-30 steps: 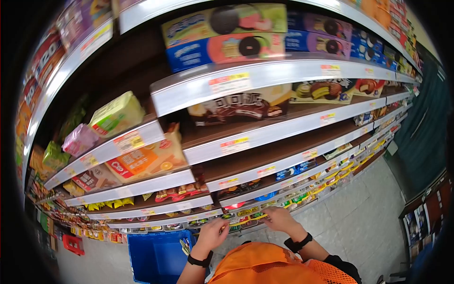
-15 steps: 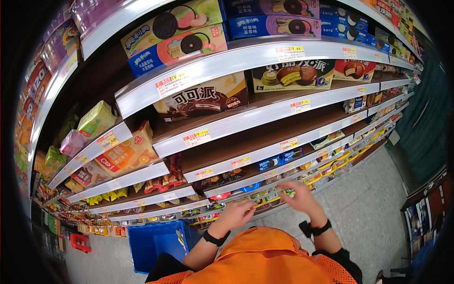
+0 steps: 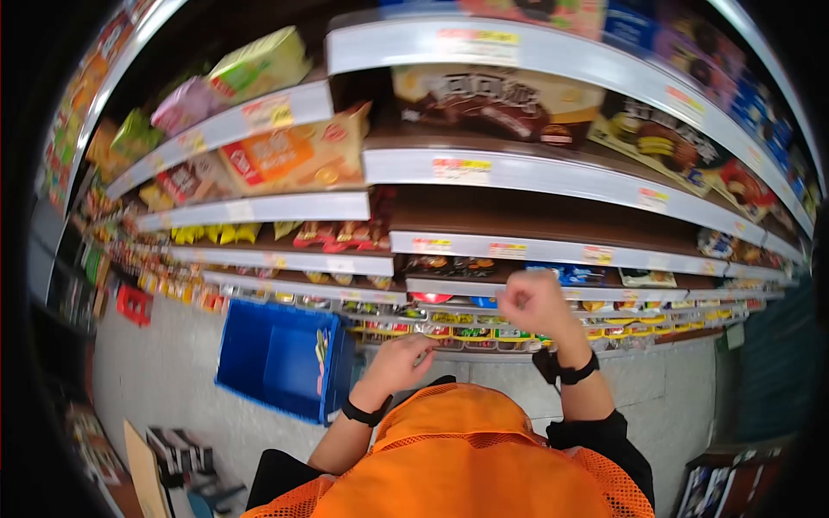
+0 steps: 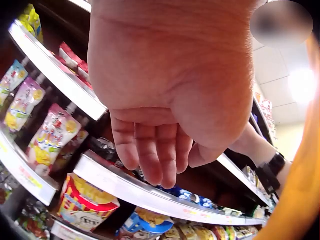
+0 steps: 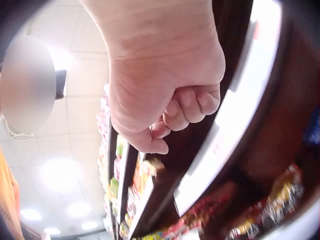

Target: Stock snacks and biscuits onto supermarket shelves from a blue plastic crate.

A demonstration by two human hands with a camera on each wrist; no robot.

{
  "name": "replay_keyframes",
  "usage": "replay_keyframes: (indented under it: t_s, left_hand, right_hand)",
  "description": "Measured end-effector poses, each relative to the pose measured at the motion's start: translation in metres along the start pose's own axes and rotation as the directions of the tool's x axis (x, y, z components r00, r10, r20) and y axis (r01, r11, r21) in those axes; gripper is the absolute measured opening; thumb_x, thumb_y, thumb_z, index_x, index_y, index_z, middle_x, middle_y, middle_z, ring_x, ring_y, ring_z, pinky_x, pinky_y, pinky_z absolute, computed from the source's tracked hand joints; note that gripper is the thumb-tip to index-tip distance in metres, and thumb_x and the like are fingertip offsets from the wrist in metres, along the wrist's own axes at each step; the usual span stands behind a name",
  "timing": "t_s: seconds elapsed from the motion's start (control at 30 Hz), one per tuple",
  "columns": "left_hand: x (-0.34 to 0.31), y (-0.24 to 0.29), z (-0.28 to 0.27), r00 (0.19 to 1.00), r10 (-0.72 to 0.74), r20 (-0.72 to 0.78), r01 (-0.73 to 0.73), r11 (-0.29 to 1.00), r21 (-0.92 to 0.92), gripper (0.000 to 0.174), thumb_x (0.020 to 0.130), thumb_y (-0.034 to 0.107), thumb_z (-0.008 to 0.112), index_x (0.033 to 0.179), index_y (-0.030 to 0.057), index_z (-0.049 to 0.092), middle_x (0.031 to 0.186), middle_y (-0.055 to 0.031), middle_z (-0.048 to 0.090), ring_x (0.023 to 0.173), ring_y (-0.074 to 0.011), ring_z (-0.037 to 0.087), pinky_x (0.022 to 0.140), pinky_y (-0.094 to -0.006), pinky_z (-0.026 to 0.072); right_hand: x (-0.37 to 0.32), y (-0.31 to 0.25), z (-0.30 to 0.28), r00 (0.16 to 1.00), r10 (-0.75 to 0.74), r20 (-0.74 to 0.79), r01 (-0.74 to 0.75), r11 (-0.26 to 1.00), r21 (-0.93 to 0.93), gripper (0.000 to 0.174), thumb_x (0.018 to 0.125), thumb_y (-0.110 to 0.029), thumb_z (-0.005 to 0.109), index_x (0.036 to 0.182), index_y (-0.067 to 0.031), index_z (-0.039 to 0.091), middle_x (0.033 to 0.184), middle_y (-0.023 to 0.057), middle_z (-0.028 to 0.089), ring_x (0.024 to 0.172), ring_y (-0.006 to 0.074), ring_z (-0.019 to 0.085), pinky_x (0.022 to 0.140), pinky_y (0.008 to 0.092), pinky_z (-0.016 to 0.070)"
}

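Note:
My left hand (image 3: 397, 363) is held low before the shelves, its fingers relaxed and slightly bent. In the left wrist view the left palm (image 4: 170, 85) shows with nothing in it. Higher and further right, my right hand (image 3: 537, 304) overlaps the lower shelf edge in the head view. Its fingers (image 5: 187, 107) are curled in toward the palm in the right wrist view, and no item shows in them. Behind the hands are shelves with a brown-and-cream pie box (image 3: 496, 102), an orange snack bag (image 3: 298, 154) and blue packets (image 3: 580, 274).
On the floor to the left stands a blue crate (image 3: 281, 350) with a few slim packets (image 3: 322, 354) along its right side. A red plastic item (image 3: 134, 305) sits further left. White shelf edges (image 3: 518, 177) with price tags run across in front of me.
The head view has swung, so the shelves and crate sit higher in it. My hands have moved apart, the right one raised and its fingers curled in more. Nothing was picked up.

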State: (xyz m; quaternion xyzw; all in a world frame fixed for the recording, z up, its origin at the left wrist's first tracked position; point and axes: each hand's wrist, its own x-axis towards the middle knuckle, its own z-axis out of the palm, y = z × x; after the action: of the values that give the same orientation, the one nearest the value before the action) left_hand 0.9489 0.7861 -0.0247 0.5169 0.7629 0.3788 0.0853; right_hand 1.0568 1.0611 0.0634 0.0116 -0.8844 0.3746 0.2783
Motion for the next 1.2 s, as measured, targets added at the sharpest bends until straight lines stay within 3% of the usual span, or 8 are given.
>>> replay_keyframes:
  t_s: [0.17,0.33,0.53,0.6,0.8,0.87,1.07,1.2]
  left_hand:
    - [-0.046,-0.023,-0.009,0.989,-0.134,-0.058,0.138,0.987,0.084,0.015,0.088,0.011,0.068,0.102,0.0064,0.071,0.09,-0.0103,0.071,0.078,-0.0306,0.07,0.068,-0.0394,0.0557]
    - [-0.072,-0.017,-0.024,0.971,-0.236,-0.035,0.238,0.968,0.077,0.015,0.086,0.008,0.069,0.101,0.0067,0.069,0.087,-0.0106,0.069,0.078,-0.0323,0.069,0.068,-0.0401,0.0551]
    - [-0.099,-0.037,-0.045,0.965,-0.253,-0.063,0.255,0.967,0.022,0.013,0.086,0.008,0.07,0.099,0.0051,0.07,0.088,-0.0109,0.069,0.08,-0.0335,0.068,0.07,-0.0425,0.0548]
    - [-0.111,-0.053,-0.051,0.973,-0.226,-0.046,0.227,0.974,0.021,0.014,0.086,0.007,0.07,0.1,0.0052,0.07,0.089,-0.0113,0.07,0.079,-0.0332,0.068,0.069,-0.0417,0.0551]
    - [-0.134,-0.087,-0.093,0.984,-0.175,0.023,0.175,0.984,-0.019,0.015,0.086,0.004,0.071,0.1,0.0045,0.071,0.09,-0.0109,0.071,0.081,-0.0318,0.07,0.07,-0.0398,0.0559]
    - [-0.144,-0.103,-0.101,0.99,-0.14,0.014,0.14,0.99,-0.028,0.014,0.086,0.004,0.071,0.1,0.0039,0.07,0.09,-0.0112,0.071,0.081,-0.0317,0.07,0.07,-0.0394,0.056]
    - [-0.169,-0.155,-0.101,0.99,-0.119,0.072,0.128,0.982,-0.136,0.016,0.087,0.008,0.07,0.103,0.0056,0.07,0.092,-0.011,0.071,0.082,-0.0321,0.069,0.071,-0.0395,0.0563]
    - [-0.167,-0.17,-0.097,0.972,0.044,0.231,-0.021,0.995,-0.101,0.016,0.09,0.016,0.067,0.103,0.0067,0.068,0.095,-0.0108,0.069,0.089,-0.0323,0.068,0.077,-0.0425,0.0558]
  right_hand:
    - [-0.05,0.05,0.099,0.914,0.012,0.405,0.009,0.999,-0.052,0.017,0.071,-0.016,0.068,0.06,-0.0093,0.056,0.055,0.013,0.056,0.055,0.0375,0.058,0.052,0.0464,0.0456]
    - [-0.047,0.042,0.155,0.85,0.052,0.524,-0.04,0.999,-0.035,0.02,0.071,-0.018,0.067,0.058,-0.008,0.055,0.056,0.0155,0.055,0.056,0.0395,0.058,0.054,0.0481,0.0448]
    - [-0.008,0.03,0.204,0.956,0.027,0.293,0.0,0.996,-0.09,0.019,0.078,-0.015,0.069,0.067,-0.0067,0.057,0.065,0.013,0.061,0.061,0.0358,0.062,0.054,0.0466,0.0457]
    - [0.004,0.026,0.211,0.997,0.077,0.023,-0.072,0.985,-0.158,0.017,0.083,-0.015,0.072,0.075,-0.0069,0.059,0.071,0.0101,0.064,0.064,0.0328,0.064,0.058,0.0455,0.0488]
    - [0.033,0.018,0.195,0.916,0.172,-0.363,-0.295,0.901,-0.319,0.017,0.083,-0.016,0.076,0.084,-0.0059,0.063,0.075,0.0106,0.061,0.067,0.0298,0.063,0.061,0.0409,0.051]
    - [0.036,0.011,0.185,0.91,0.292,-0.294,-0.391,0.84,-0.377,0.022,0.083,-0.018,0.077,0.078,-0.0052,0.06,0.068,0.0101,0.057,0.062,0.0301,0.061,0.058,0.0407,0.0479]
    - [0.009,-0.026,0.214,0.953,0.254,-0.166,-0.303,0.829,-0.47,0.028,0.076,-0.012,0.07,0.058,-0.007,0.05,0.055,0.014,0.054,0.052,0.0368,0.057,0.051,0.0421,0.0441]
    - [-0.039,-0.059,0.237,0.949,0.312,0.047,-0.268,0.877,-0.398,0.024,0.071,-0.01,0.067,0.054,-0.0077,0.049,0.051,0.0154,0.051,0.049,0.0393,0.056,0.049,0.0435,0.044]
